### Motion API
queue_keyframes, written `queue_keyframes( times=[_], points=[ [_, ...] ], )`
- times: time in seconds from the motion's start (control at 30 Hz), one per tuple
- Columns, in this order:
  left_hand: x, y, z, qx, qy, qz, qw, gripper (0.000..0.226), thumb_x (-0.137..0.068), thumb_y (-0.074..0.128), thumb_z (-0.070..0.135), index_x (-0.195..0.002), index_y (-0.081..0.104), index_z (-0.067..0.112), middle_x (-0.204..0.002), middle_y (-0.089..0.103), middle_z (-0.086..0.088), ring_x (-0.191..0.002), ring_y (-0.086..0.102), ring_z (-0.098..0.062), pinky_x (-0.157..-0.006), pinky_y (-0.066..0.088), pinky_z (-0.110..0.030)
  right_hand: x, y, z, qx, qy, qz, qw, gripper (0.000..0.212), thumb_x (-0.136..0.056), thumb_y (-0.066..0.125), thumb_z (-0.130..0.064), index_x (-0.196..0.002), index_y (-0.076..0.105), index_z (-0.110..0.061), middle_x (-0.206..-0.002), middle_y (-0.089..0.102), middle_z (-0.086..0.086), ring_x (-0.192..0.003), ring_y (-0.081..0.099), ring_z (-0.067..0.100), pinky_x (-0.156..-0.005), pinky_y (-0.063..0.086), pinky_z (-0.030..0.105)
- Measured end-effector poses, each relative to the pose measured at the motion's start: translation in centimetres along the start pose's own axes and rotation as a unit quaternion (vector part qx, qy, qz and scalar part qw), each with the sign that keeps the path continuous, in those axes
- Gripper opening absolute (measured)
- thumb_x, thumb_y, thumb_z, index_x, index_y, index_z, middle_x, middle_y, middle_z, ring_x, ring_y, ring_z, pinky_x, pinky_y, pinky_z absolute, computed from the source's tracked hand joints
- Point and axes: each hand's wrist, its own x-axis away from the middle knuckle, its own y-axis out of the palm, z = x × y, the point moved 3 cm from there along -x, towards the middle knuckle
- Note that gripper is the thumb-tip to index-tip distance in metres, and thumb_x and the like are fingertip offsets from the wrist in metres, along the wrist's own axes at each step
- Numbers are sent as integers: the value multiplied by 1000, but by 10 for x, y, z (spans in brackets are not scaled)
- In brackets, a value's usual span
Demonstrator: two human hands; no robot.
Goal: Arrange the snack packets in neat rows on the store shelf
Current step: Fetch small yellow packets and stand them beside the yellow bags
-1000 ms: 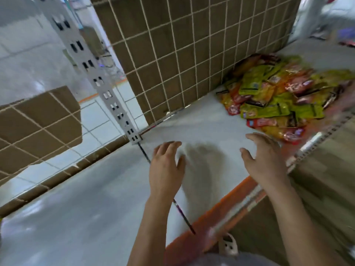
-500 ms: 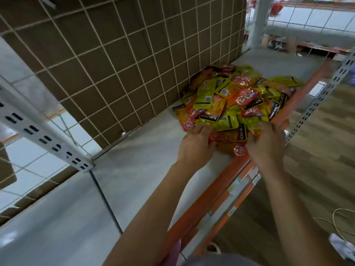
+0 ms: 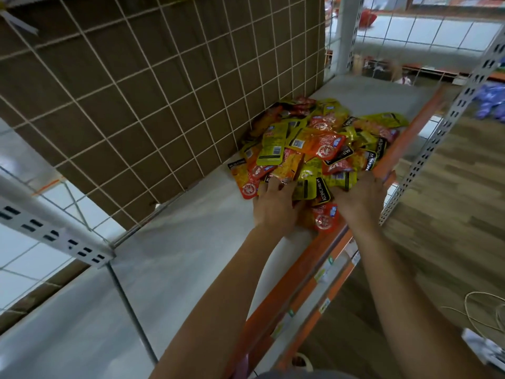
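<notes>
A loose pile of yellow, orange and red snack packets (image 3: 314,149) lies on the white shelf board (image 3: 191,242), against the wire grid back. My left hand (image 3: 273,209) rests on the pile's near left edge, its fingers laid over an orange packet. At the near right edge, by the orange front rail, my right hand (image 3: 360,198) reaches into the pile. Its fingertips are buried among the packets, so its hold is hidden. A red packet (image 3: 325,218) lies between my two hands.
Behind the shelf a wire grid backs onto brown cardboard (image 3: 136,91). An orange front rail (image 3: 300,291) with price labels edges the shelf. White slotted uprights stand at left (image 3: 54,233) and right (image 3: 437,138). Wooden floor lies to the right, with a coiled cord (image 3: 483,310).
My view and both hands swung right from the bare shelf board to the packet pile. Over the last half second both hands have settled on the pile's near edge.
</notes>
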Motion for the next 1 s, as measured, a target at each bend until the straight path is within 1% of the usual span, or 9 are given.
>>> queue_keyframes(
  times=[0.1, 0.3, 0.47, 0.57, 0.63, 0.73, 0.8, 0.9, 1.0],
  points=[
    [3, 1, -1, 21, 4, 41, 999, 38, -94, 51, 33, -132, 54, 26, -128, 47, -10, -119, 41, -35, -92, 43, -48, 2, 0, 2, -43, -28, 6, 999, 16, -79, 68, -17, -88, 65, -5, -87, 65, 16, -85, 59, 35, -67, 41, 31],
    [15, -15, -14, 148, 23, 193, 970, 30, -90, 47, 23, -104, 72, 13, -101, 64, -11, -90, 58, -34, -72, 50, -37, 31, -25, -15, -116, -103, 78, 985, 16, -90, 56, -13, -106, 57, -7, -99, 62, 8, -88, 56, 28, -73, 43, 35],
    [45, -59, -36, 288, -109, 262, 915, 34, -96, 52, 24, -64, 47, 12, -64, 44, 1, -57, 41, -12, -51, 24, -23, 59, -50, -47, -148, -188, 113, 964, 16, -93, 55, -10, -107, 57, -2, -81, 51, -3, -59, 41, 6, -53, 24, 19],
    [65, -65, -60, 496, -199, 226, 814, 28, -97, 50, 23, -72, 53, 12, -59, 47, 3, -49, 43, -6, -48, 36, -20, 72, -39, -60, -220, -204, 80, 951, 13, -92, 58, -12, -102, 57, -5, -73, 49, -10, -66, 54, -7, -67, 41, 4],
    [82, -65, -78, 605, -256, 232, 717, 20, -98, 49, 17, -79, 56, 13, -58, 53, 6, -46, 48, -3, -51, 43, -20, 85, -22, -66, -276, -207, 22, 938, 10, -93, 57, -17, -102, 55, -20, -83, 55, -13, -74, 62, 7, -70, 56, 37],
    [114, -69, -105, 686, -298, 267, 608, 13, -95, 52, 6, -83, 53, 10, -60, 55, 1, -45, 54, -5, -56, 50, -22, 112, 3, -78, -333, -225, -95, 911, 21, -94, 54, -17, -98, 59, -37, -96, 62, -20, -89, 66, 12, -77, 57, 38],
    [137, -74, -123, 712, -299, 278, 572, 10, -91, 53, -2, -101, 50, 0, -77, 56, -11, -57, 64, -13, -56, 53, -22, 134, 17, -87, -362, -229, -161, 889, 26, -90, 55, -14, -88, 63, -39, -85, 66, -20, -82, 64, 6, -77, 54, 30],
    [176, -82, -153, 737, -294, 298, 530, 55, -83, 54, -15, -129, 42, 14, -103, 59, -15, -71, 67, -24, -60, 55, -27, 169, 38, -100, -409, -209, -245, 854, 18, -83, 57, -8, -83, 68, -22, -78, 68, -15, -77, 61, 4, -73, 47, 17],
    [216, -93, -179, 741, -317, 309, 505, 53, -82, 49, -19, -117, 50, 22, -100, 62, -9, -69, 66, -21, -61, 57, -28, 210, 56, -114, -423, -220, -281, 833, 29, -79, 56, -37, -77, 68, -11, -79, 70, -6, -80, 63, 8, -75, 48, 19]
  ],
)
